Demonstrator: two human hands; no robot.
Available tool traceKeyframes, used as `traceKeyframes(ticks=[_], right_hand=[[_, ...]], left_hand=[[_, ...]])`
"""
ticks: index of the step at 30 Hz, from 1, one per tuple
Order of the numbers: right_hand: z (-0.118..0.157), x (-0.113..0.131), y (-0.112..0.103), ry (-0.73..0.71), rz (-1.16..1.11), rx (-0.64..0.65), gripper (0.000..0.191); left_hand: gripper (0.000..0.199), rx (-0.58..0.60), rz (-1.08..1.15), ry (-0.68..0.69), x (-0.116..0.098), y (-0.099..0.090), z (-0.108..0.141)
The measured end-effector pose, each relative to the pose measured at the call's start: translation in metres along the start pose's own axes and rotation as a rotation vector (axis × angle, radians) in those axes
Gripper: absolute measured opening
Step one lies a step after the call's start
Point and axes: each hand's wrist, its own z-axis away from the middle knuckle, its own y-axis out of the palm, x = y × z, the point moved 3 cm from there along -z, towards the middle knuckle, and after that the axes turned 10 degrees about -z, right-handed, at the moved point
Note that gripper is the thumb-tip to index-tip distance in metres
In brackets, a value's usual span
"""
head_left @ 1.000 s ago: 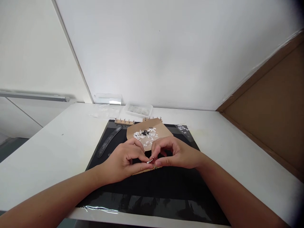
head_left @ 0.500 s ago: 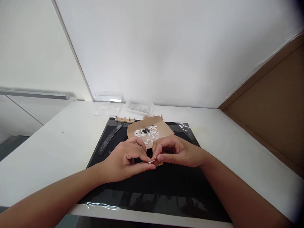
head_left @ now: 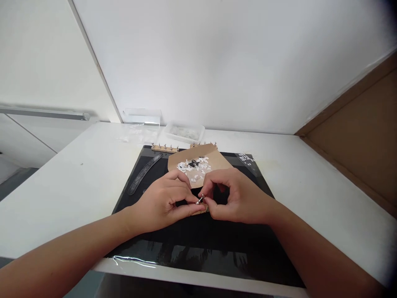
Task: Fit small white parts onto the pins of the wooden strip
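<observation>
A small silver metal clip pin [head_left: 200,200] is tilted between my two hands over the black mat. My left hand [head_left: 167,196] pinches its lower end between thumb and forefinger. With thumb and forefinger closed, my right hand [head_left: 234,196] grips the upper end. A wooden strip [head_left: 200,212] lies beneath the fingertips, mostly covered by them. Just behind the hands, brown paper [head_left: 218,159] bears white scraps [head_left: 203,165] and a few black ones. Whether anything is fixed to the pin's tip is too small to tell.
A curved dark nail file [head_left: 144,174] rests at the mat's left. Wooden strips with metal pins [head_left: 165,148] line the back edge. Behind are a translucent tub [head_left: 185,132] and clear plastic packets [head_left: 141,133]. Small white pieces [head_left: 243,157] sit at the mat's [head_left: 217,258] back right corner.
The pin has turned more upright between my fingers. My right hand has shifted slightly right, with its palm side more visible. The camera view has tipped down a little.
</observation>
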Motion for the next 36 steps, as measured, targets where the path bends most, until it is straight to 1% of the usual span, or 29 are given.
traceKeyframes(ticks=[3,9,14,17,22,27,31,36], right_hand=[[0.0014,0.0019,0.0016,-0.019,0.11,-0.041,0.011],[0.0033,0.0034,0.0026,-0.025,0.21,-0.058,0.009],[0.0031,0.0035,0.0046,-0.051,0.307,-0.067,0.007],[0.0031,0.0042,0.0045,-0.059,0.344,-0.075,0.006],[0.0026,0.0039,0.0005,-0.063,0.273,-0.024,0.007],[0.0036,0.0045,-0.0035,-0.085,0.201,0.028,0.009],[0.0044,0.001,-0.0037,-0.052,0.142,0.064,0.008],[0.0043,-0.0051,-0.0031,-0.002,0.066,0.121,0.006]], left_hand=[[0.012,0.0,-0.073,0.044,-0.0006,0.0007,0.0009],[0.009,0.052,-0.217,0.098,-0.0041,0.0008,0.0038],[0.01,0.073,-0.279,0.137,-0.0076,0.0007,0.0031],[0.011,0.085,-0.291,0.13,-0.008,0.001,0.0036],[0.009,0.065,-0.284,0.106,-0.0066,-0.0002,0.0038],[0.01,0.039,-0.28,0.116,-0.0053,-0.0015,0.0005],[0.011,0.064,-0.272,0.115,-0.0027,-0.0004,0.0016],[0.011,0.068,-0.274,0.128,-0.0011,-0.0004,0.0044]])
